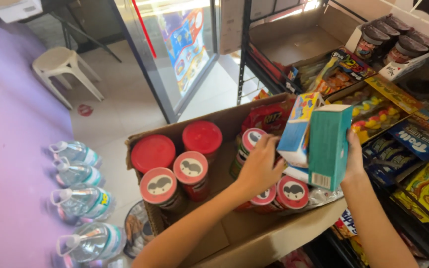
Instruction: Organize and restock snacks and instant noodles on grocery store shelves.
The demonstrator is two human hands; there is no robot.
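Observation:
My right hand (353,160) grips a teal carton (328,144) from behind, holding it upright over the cardboard box (254,238). My left hand (260,166) closes on a colourful blue box (296,130) that leans against the teal carton. Below them stand several round snack cans with red lids (175,171) inside the cardboard box.
Shelves on the right hold candy packets (373,106) and dark-lidded cups (398,42). Several water bottles (78,198) lie on a purple surface at the left. A white plastic stool (63,64) and a glass door (184,44) stand behind.

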